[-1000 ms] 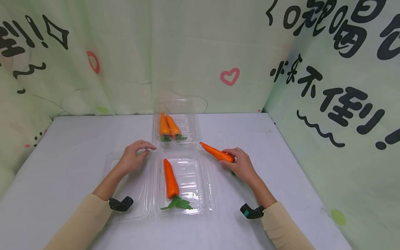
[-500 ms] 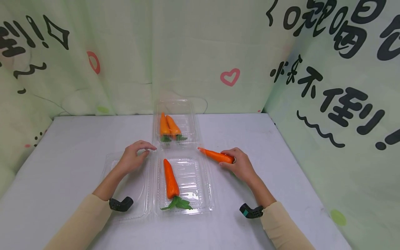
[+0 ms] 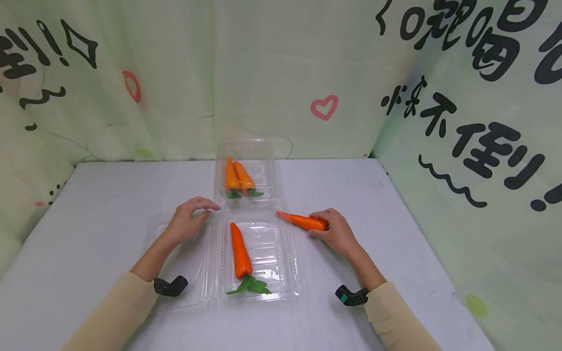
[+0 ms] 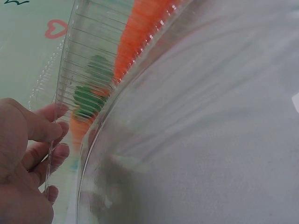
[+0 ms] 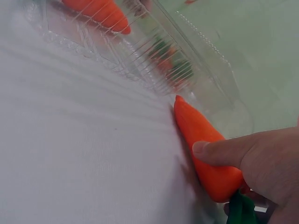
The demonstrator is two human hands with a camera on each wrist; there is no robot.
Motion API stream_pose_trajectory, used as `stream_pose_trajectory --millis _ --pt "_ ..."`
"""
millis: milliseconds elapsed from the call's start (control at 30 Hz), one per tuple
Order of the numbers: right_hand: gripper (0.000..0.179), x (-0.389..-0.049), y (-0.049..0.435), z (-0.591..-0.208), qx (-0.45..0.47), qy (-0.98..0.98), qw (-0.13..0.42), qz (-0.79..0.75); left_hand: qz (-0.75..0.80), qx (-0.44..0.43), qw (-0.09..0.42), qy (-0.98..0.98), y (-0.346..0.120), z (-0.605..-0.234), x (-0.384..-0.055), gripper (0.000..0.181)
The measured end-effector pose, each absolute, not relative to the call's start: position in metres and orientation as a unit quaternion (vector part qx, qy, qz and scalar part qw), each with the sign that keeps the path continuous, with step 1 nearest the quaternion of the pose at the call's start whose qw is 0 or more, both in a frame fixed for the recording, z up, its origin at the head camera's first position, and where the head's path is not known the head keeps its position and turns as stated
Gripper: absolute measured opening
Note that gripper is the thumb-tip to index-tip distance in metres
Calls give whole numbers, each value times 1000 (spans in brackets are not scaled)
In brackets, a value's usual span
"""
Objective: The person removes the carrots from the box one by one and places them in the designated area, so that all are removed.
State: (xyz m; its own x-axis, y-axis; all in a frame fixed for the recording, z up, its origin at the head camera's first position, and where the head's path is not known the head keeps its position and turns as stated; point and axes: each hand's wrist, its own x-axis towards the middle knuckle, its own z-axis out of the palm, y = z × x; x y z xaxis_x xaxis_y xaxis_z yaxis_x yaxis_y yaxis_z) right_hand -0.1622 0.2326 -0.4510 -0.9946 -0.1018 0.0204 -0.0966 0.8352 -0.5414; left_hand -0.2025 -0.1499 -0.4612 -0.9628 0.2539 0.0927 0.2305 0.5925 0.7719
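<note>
My right hand [image 3: 335, 231] pinches an orange carrot [image 3: 303, 221] near its thick, leafy end, thumb on one side. The carrot's tip points left and overlaps the right rim of an opened clear plastic clamshell box [image 3: 290, 292]. Green leaves [image 5: 241, 210] show beneath my hand in the right wrist view. At the box's far left corner, my left hand [image 3: 188, 220] holds the rim between thumb and fingers, with fingertips visible through the plastic in the left wrist view. Inside the box lies another carrot [image 3: 240, 251], its leaves toward me.
A second clear clamshell box [image 3: 270, 181] stands just behind, its lid raised, with two carrots [image 3: 231, 175] inside. The opened box's lid [image 3: 193, 287] lies flat to the left. A white-covered table [image 3: 96, 219] meets printed green curtains [image 3: 272, 73] at the back.
My right hand has shifted slightly left, and the carrot's tip has swung down toward the box's right rim. The left hand has stayed at the corner.
</note>
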Motion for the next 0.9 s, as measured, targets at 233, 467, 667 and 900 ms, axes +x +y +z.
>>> stream_pose_trajectory --millis 233,467,667,900 --pt "47 -162 232 -451 -46 958 8 -283 429 135 14 893 -149 -461 -202 26" --pt "49 -163 233 -449 -39 954 14 -296 430 133 14 893 -148 -459 -201 26" --pt "47 -163 232 -444 -39 952 15 -304 426 133 14 895 -147 -458 -201 25" --pt "46 -160 227 -435 -46 947 9 -317 427 134 13 894 -148 -459 -202 25"
